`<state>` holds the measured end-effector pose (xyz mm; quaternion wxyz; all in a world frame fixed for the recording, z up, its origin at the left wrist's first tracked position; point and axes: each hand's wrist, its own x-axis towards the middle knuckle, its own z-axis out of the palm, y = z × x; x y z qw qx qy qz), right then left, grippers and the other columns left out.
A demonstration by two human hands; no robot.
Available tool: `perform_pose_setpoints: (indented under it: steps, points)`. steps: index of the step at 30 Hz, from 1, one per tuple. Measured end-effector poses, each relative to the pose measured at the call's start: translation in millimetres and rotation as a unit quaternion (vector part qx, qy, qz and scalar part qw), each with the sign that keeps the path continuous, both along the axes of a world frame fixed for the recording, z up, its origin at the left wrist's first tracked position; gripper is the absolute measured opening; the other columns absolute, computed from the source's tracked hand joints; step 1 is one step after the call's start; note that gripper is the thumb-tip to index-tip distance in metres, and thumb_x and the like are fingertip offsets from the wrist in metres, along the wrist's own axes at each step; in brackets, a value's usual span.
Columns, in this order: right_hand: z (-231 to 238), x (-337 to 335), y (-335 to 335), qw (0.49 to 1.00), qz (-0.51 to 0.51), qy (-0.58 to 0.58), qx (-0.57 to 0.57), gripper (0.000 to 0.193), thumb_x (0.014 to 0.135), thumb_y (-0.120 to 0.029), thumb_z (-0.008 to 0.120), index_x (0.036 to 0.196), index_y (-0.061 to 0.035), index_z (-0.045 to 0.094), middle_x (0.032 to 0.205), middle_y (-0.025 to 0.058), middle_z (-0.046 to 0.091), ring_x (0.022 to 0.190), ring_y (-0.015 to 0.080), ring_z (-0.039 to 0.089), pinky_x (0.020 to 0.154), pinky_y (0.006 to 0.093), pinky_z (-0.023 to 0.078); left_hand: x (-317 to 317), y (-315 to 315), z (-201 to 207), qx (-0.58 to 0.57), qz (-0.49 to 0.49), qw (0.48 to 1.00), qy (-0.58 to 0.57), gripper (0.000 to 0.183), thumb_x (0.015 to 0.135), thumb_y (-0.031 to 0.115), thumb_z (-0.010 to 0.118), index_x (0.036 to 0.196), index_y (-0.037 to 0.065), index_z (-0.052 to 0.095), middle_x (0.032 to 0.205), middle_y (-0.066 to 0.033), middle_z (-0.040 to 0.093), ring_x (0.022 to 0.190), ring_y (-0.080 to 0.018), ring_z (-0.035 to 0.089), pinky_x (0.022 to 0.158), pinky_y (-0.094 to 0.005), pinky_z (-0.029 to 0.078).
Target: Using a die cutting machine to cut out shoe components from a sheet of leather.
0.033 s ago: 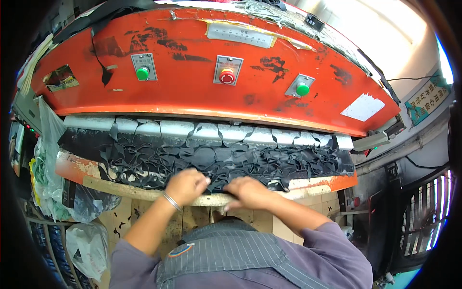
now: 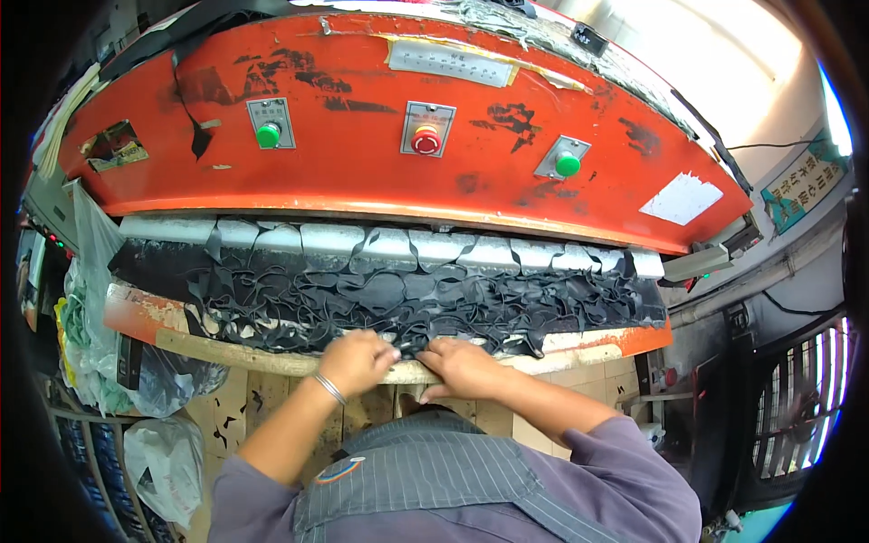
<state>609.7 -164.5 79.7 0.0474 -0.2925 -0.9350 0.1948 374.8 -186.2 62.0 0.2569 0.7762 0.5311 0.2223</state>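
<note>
A tangle of thin black strips (image 2: 418, 291) lies just beyond both hands, spreading to either side of them over the table (image 2: 262, 361). The left hand (image 2: 353, 363) is curled, thumb close to forefinger; the right hand (image 2: 463, 366) bends its fingers over the pale front edge — whether either grips a strip, I cannot tell. The strips look light, limp and bendy, likely to snag on one another. A raised loop near the fingertips seems the best hold — pinched, or gathered by the handful.
</note>
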Motion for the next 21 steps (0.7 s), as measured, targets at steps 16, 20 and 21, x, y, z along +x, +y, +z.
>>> perform_pose_setpoints:
  steps: [16,20,21]
  points:
    - [54,-19,182,0.942,0.138,-0.177,0.249,0.019,0.082,-0.023,0.056,0.094,-0.0121,0.066,0.109,0.0085,0.064,0.103,0.0254,0.061,0.078,0.0392,0.051,15,-10,9,0.056,0.040,0.996,0.048,0.027,0.073,0.031,0.066,0.066,0.004,0.069,0.074,-0.0099,0.061,0.073,-0.0277,0.057,0.071,-0.0389,0.047]
    - [37,-36,298,0.875,0.248,-0.109,0.401,0.020,0.082,-0.021,0.053,0.092,-0.0123,0.068,0.116,0.0050,0.062,0.118,0.0219,0.053,0.093,0.0366,0.045,-7,19,26,-0.094,-0.046,0.994,0.034,0.027,0.079,0.035,0.068,0.079,0.009,0.074,0.079,-0.0086,0.068,0.078,-0.0291,0.063,0.070,-0.0378,0.051]
    - [33,-41,315,0.866,0.312,-0.117,0.372,0.020,0.081,-0.020,0.054,0.091,-0.0119,0.069,0.114,0.0054,0.062,0.117,0.0228,0.054,0.095,0.0364,0.044,-10,30,33,-0.143,-0.052,0.988,0.016,0.024,0.081,0.031,0.068,0.083,0.008,0.073,0.080,-0.0096,0.068,0.078,-0.0288,0.063,0.070,-0.0365,0.051]
